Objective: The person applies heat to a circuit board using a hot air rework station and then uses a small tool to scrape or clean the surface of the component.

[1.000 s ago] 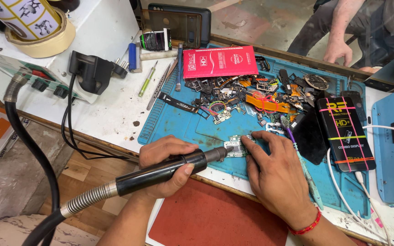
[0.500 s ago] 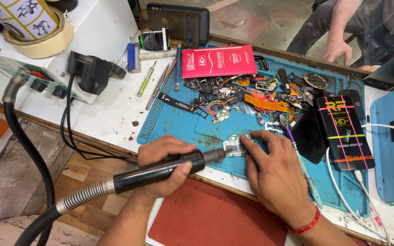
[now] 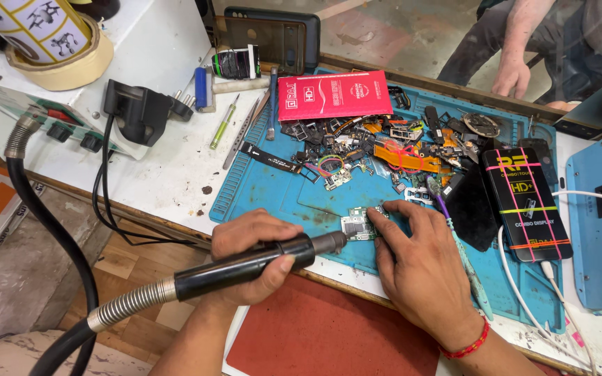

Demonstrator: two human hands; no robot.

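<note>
On a cluttered desk with a blue mat (image 3: 259, 191), the left hand (image 3: 256, 254) grips a hot-air nozzle (image 3: 245, 264) aimed at the small circuit board (image 3: 358, 224), which the right hand (image 3: 419, 268) pins flat just beyond; heating looks midway, with no part lifted yet.

left hand (image 3: 256, 254) gripping, right hand (image 3: 419, 268) — seemingly — pressing

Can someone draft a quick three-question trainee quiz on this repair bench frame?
1. True or false: the left hand grips the black hose-fed handpiece.
2. The right hand presses on: A) the red flat box B) the small circuit board C) the tape roll.
3. What colour is the work mat?

Key: 1 true; 2 B; 3 blue.
</note>
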